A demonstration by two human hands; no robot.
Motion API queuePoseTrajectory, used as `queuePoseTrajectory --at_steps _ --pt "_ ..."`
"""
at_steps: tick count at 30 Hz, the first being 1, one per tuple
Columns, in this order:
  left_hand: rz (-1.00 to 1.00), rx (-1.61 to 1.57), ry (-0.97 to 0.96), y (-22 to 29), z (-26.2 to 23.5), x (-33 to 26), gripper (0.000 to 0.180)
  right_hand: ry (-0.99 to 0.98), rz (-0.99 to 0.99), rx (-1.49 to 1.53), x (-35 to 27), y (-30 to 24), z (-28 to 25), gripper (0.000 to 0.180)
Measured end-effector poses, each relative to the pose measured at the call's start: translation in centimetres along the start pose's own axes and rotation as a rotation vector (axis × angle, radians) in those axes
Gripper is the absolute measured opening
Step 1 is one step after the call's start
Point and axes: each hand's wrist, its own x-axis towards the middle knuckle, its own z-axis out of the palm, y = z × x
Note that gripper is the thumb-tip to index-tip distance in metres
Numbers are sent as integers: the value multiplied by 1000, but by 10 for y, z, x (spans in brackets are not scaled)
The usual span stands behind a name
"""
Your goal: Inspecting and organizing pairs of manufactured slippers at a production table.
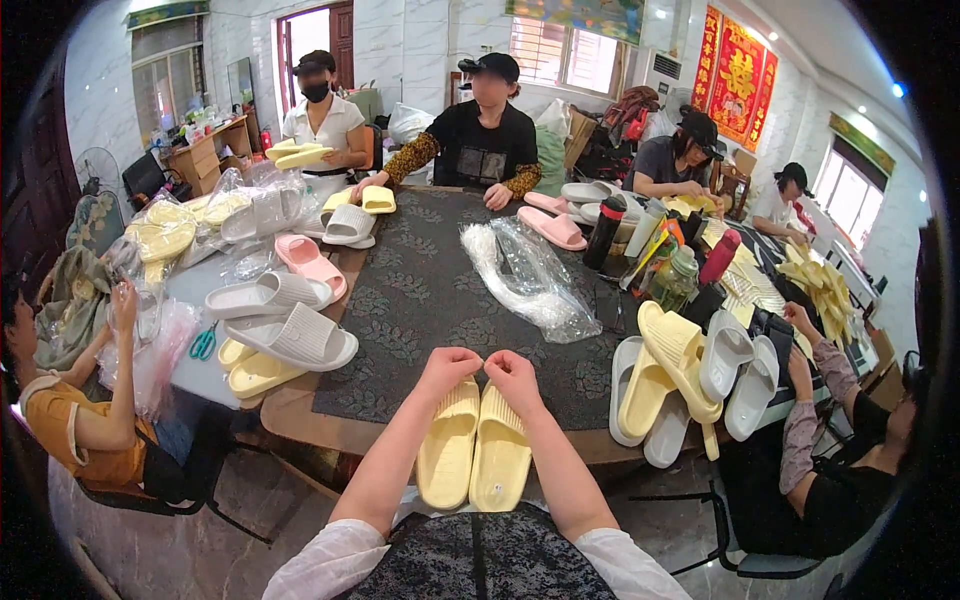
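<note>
A pair of pale yellow slide slippers (446, 455) lies side by side at the near table edge, open heel ends toward me. My left hand (449, 373) is closed in a pinch just above the toe end of the left slipper. Close beside it, my right hand (513, 381) pinches too, over the toe end of the right slipper. The fingertips of both hands almost meet; whatever is between them is too small or hidden to make out. Beyond my hands lies a bundle of thin white strands (490, 262) with a clear plastic bag (555, 290).
Grey slippers (300, 335) are piled left, beside teal scissors (203, 343). Yellow slippers (665, 350) and grey ones stand stacked at the right edge. Bottles (604, 232) stand behind them. Several co-workers sit or stand around the dark patterned tabletop (400, 290).
</note>
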Motion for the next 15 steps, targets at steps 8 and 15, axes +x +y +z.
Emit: queuePoseTrajectory --at_steps 8,15 --pt "-24 4 5 8 2 -4 14 4 -19 -47 0 0 0 10" --pt "-24 37 4 10 3 -5 13 -10 -17 -43 0 1 -2 9"
